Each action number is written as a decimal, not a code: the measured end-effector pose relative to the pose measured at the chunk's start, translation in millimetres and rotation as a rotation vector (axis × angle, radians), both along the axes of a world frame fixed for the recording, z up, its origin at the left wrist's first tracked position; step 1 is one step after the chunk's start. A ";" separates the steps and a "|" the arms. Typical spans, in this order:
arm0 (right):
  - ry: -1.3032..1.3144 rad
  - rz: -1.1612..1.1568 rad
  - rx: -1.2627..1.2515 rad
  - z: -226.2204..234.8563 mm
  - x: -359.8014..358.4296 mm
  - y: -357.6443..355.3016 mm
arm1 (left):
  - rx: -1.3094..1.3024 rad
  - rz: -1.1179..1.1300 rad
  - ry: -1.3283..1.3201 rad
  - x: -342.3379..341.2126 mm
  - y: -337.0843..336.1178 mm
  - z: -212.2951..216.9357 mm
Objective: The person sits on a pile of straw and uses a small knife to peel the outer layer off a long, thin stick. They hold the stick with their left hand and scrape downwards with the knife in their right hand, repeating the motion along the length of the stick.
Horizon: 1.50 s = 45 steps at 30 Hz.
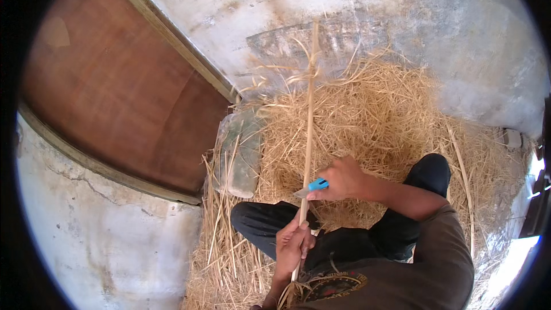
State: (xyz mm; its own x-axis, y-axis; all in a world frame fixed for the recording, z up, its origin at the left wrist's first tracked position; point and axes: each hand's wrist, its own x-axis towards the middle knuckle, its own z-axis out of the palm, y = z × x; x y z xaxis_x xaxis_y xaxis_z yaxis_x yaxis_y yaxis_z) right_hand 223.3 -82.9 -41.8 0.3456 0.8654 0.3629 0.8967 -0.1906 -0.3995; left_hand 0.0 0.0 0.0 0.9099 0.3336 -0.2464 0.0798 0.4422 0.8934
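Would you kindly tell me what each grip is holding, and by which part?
The left grip holds the pale stick by its lower part; the right grip holds the knife by its blue handle.

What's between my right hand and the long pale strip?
Only the blue-handled knife: its blade sits at the strip, just left of the right hand holding it. Nothing else visible stands between them; the left hand holds the strip lower down.
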 end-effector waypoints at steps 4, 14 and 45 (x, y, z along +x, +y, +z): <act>-0.111 -0.050 0.146 -2.1 5.2 8.0 | -0.107 0.003 0.005 2.3 3.4 7.0; 0.141 -0.394 -0.133 0.2 75.7 5.5 | 0.045 -0.091 0.026 -2.9 -2.0 -3.8; 0.054 0.041 -0.111 29.1 -7.3 -19.2 | 0.221 -0.086 -0.009 0.7 -0.4 8.4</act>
